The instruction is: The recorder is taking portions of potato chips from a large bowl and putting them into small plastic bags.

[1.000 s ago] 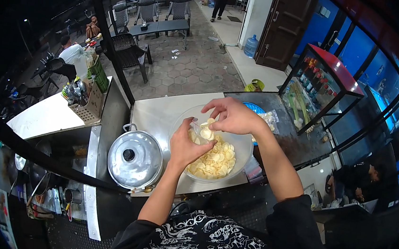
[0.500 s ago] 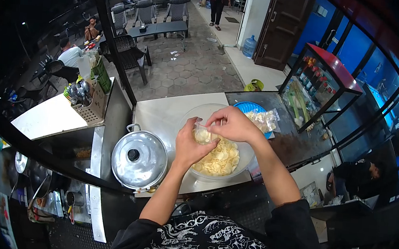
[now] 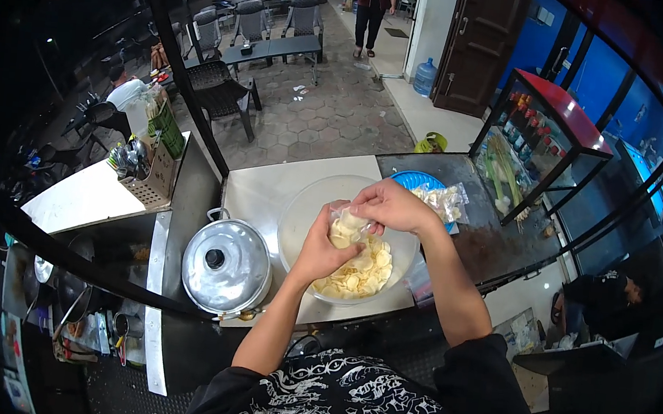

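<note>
My left hand (image 3: pixel 318 251) is wrapped round a small clear plastic bag (image 3: pixel 347 229) with pale round crackers inside. At the mouth of this bag, my right hand (image 3: pixel 396 206) has its fingers pressed together on the upper edge; its fingertips are partly hidden. Both hands are over a large translucent bowl (image 3: pixel 293 210). Thin yellowish crackers (image 3: pixel 365 275) lie loose in its lower part, partly covered by my left hand and the bag.
Left of the bowl stands a lidded metal pot (image 3: pixel 227 267). Behind it on the right, a blue tray (image 3: pixel 408 179) carries filled plastic bags (image 3: pixel 450 202). A glass case (image 3: pixel 539 134) with bottles stands farther right. A basket of cutlery (image 3: pixel 154 183) sits at the left. A person (image 3: pixel 371 9) stands far ahead.
The bag has tilted and shows more crackers in it. My right hand has come lower and closer round the bag's mouth. The view has shifted slightly.
</note>
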The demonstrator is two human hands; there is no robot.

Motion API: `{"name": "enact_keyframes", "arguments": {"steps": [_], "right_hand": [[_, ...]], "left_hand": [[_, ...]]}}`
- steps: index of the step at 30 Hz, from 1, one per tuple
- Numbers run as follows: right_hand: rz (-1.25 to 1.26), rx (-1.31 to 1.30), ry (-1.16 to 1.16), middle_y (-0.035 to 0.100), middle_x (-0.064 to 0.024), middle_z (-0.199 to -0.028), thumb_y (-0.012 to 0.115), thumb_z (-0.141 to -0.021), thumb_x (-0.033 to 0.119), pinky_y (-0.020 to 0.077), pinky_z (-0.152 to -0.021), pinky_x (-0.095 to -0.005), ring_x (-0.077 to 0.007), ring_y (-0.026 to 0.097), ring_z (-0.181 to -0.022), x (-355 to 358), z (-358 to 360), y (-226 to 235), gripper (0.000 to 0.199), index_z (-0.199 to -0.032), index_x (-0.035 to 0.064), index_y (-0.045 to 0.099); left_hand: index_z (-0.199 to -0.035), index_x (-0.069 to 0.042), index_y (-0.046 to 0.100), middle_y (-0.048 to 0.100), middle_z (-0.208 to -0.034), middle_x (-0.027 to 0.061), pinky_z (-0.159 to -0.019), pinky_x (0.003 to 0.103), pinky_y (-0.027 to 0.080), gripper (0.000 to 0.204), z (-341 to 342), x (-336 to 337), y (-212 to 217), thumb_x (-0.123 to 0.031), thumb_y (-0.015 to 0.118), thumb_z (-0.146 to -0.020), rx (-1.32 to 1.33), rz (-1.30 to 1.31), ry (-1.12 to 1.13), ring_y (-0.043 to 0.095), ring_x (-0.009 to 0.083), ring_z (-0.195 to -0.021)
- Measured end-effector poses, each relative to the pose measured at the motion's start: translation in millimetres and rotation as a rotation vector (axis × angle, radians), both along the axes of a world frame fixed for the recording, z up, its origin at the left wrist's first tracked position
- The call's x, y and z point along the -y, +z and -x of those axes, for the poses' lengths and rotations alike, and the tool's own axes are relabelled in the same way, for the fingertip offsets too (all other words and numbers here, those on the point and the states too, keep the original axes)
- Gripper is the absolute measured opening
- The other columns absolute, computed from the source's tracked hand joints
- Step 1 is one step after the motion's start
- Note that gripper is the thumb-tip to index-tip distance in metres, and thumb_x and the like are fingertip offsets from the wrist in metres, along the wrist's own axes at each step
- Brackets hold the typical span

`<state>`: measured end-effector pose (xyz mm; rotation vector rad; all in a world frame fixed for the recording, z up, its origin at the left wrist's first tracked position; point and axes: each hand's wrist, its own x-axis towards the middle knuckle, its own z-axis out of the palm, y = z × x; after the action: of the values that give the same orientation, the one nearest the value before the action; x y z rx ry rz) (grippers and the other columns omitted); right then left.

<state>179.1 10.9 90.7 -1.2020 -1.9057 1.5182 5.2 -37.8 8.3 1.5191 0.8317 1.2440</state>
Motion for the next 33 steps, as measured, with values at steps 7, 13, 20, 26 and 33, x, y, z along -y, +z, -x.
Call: {"name": "enact_keyframes", "arguments": {"steps": [7, 13, 20, 26, 33], "right_hand": [[-0.248, 0.221, 0.126, 0.062, -0.0049, -0.064, 0.066, -0.073, 0.007, 0.0448, -0.049, -0.0226, -0.0105, 0.057, -0.054, -24.2, -31.8, 8.1, 0.012, -0.080, -0.0017, 0.064], [0.054, 0.040, 0.174, 0.064, -0.0112, -0.067, 0.072, -0.074, 0.018, 0.0481, -0.055, -0.0277, -0.0139, 0.062, -0.061, -38.9, -61.0, 13.0, 0.019, -0.077, 0.0006, 0.065], [-0.399, -0.188, -0.106, 0.068, -0.0070, -0.077, 0.070, -0.082, 0.015, 0.0480, -0.059, -0.0264, -0.0119, 0.062, -0.068, -17.4, -83.5, -28.8, 0.014, -0.084, 0.0007, 0.070], [-0.583, -0.381, -0.210, 0.066, -0.0075, -0.077, 0.068, -0.082, 0.010, 0.0461, -0.057, -0.0267, -0.0142, 0.060, -0.066, -15.0, -94.4, -47.1, 0.009, -0.083, 0.0007, 0.069], [-0.579, -0.534, -0.368, 0.062, -0.0042, -0.076, 0.066, -0.086, 0.006, 0.0443, -0.061, -0.0221, -0.0073, 0.054, -0.068, 0.4, -91.7, -79.0, 0.010, -0.082, -0.0023, 0.064]], "left_hand": [[-0.124, 0.000, 0.043, 0.056, -0.112, 0.0093, -0.088, 0.030, 0.046, 0.072, -42.1, -2.3, 24.7, -0.006, 0.079, -0.063, -0.120, -0.020, 0.057, 0.056, 0.0172, -0.101], [-0.113, 0.000, 0.052, 0.061, -0.098, 0.0070, -0.085, 0.028, 0.046, 0.050, -60.5, -8.1, 12.2, -0.020, 0.077, -0.075, -0.073, 0.073, 0.164, 0.056, 0.0139, -0.097], [-0.108, 0.001, 0.059, 0.063, -0.096, 0.0051, -0.078, 0.026, 0.046, 0.025, -95.6, -14.4, 1.0, -0.020, 0.051, -0.097, 0.147, 0.083, 0.402, 0.056, 0.0109, -0.086], [-0.101, 0.003, 0.069, 0.069, -0.090, 0.0071, -0.072, 0.021, 0.047, 0.022, -112.1, -10.6, 3.1, -0.014, 0.057, -0.094, 0.307, 0.101, 0.449, 0.060, 0.0082, -0.079], [-0.095, 0.005, 0.069, 0.069, -0.083, 0.0082, -0.066, 0.021, 0.048, 0.016, -129.2, -12.7, -1.3, -0.009, 0.067, -0.086, 0.261, 0.095, 0.538, 0.061, 0.0081, -0.074]]}}
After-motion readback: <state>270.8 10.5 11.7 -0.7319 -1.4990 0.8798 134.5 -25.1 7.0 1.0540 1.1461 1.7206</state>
